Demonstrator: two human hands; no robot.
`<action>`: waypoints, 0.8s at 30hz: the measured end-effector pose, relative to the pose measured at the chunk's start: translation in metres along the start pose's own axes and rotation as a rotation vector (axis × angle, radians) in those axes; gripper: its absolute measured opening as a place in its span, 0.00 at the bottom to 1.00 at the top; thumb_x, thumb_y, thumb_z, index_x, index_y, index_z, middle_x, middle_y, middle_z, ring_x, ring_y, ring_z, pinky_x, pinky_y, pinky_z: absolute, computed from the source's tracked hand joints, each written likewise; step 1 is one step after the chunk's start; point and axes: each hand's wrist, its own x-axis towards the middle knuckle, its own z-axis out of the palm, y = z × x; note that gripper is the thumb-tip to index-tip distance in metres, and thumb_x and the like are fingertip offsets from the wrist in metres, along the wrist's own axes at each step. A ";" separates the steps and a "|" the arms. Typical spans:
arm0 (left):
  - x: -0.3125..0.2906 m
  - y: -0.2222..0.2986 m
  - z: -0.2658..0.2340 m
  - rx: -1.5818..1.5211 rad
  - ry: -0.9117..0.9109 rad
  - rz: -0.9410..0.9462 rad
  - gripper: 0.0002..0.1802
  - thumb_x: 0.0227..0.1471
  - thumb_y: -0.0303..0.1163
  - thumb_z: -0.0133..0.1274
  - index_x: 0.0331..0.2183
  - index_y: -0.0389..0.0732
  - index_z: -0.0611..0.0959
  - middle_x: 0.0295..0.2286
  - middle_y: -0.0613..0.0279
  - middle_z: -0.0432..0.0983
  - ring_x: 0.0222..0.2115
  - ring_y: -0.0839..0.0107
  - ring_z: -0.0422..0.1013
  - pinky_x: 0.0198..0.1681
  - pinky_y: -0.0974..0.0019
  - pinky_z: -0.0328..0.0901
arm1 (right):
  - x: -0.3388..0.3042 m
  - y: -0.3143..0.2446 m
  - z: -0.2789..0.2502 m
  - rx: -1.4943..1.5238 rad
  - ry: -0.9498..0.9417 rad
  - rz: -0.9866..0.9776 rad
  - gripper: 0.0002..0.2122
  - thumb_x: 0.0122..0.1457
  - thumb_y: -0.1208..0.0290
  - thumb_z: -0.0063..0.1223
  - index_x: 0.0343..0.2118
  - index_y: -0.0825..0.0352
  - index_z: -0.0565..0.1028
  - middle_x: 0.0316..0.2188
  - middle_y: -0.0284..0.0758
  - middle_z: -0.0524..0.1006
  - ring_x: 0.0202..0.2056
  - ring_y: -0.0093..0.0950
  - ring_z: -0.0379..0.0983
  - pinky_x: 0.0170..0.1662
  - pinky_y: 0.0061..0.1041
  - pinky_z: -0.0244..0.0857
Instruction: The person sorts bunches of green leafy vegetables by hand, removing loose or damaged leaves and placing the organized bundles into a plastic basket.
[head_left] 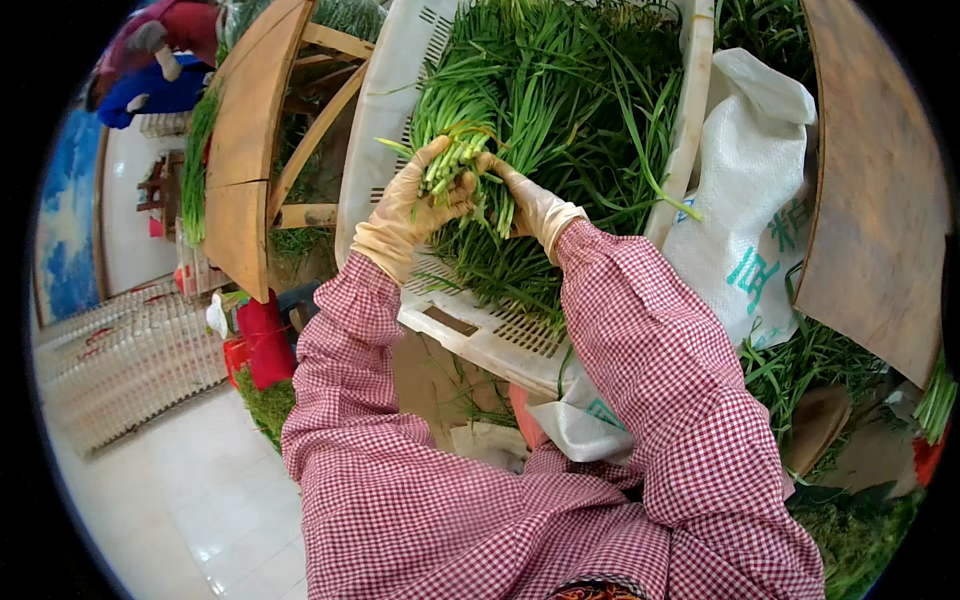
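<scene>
Both of my hands wear pale, thin gloves and are up over the near left part of a white plastic crate [440, 335] of long green stalks. My left hand [405, 210] is closed around the cut ends of a bunch of chive-like greens [455, 105]. Pressed in from the other side, my right hand [535, 205] grips stalks at the bunch's lower right; its fingertips are partly hidden. A thin brownish strand [478, 130] crosses the bunch near the ends. More loose greens [610, 110] lie in the crate with their leaves pointing away.
A white woven sack [740, 210] leans at the crate's right, beside a wooden board [875, 190]. To the left stands a wooden table edge [240, 150] with braces. A red cloth-like item [265, 345] is below it. Another person [155, 65] is at the far left.
</scene>
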 end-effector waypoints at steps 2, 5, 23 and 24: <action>-0.002 0.008 0.004 0.023 -0.108 -0.033 0.19 0.51 0.41 0.51 0.42 0.40 0.74 0.38 0.53 0.74 0.28 0.69 0.73 0.41 0.55 0.67 | -0.003 -0.007 0.002 0.075 -0.024 -0.006 0.23 0.51 0.42 0.46 0.35 0.60 0.71 0.21 0.28 0.75 0.19 0.20 0.72 0.22 0.25 0.69; -0.012 0.018 0.019 0.184 -0.039 -0.005 0.18 0.51 0.41 0.51 0.42 0.42 0.74 0.38 0.55 0.74 0.28 0.72 0.73 0.40 0.55 0.67 | -0.013 -0.018 -0.009 -0.036 0.084 0.011 0.16 0.53 0.47 0.48 0.28 0.57 0.71 0.13 0.26 0.71 0.11 0.20 0.65 0.17 0.24 0.64; 0.011 -0.043 0.026 1.480 0.299 0.181 0.37 0.46 0.52 0.52 0.52 0.39 0.65 0.42 0.53 0.71 0.41 0.62 0.68 0.45 0.66 0.61 | -0.021 -0.034 -0.018 -0.325 0.129 -0.085 0.40 0.42 0.33 0.48 0.50 0.65 0.66 0.45 0.38 0.71 0.44 0.35 0.68 0.43 0.47 0.63; 0.008 -0.048 0.028 1.613 0.310 0.174 0.43 0.47 0.54 0.47 0.55 0.33 0.57 0.38 0.47 0.73 0.39 0.55 0.71 0.41 0.63 0.64 | -0.018 -0.034 -0.020 -0.388 0.137 -0.074 0.40 0.42 0.36 0.52 0.50 0.67 0.66 0.45 0.39 0.70 0.44 0.34 0.68 0.43 0.43 0.65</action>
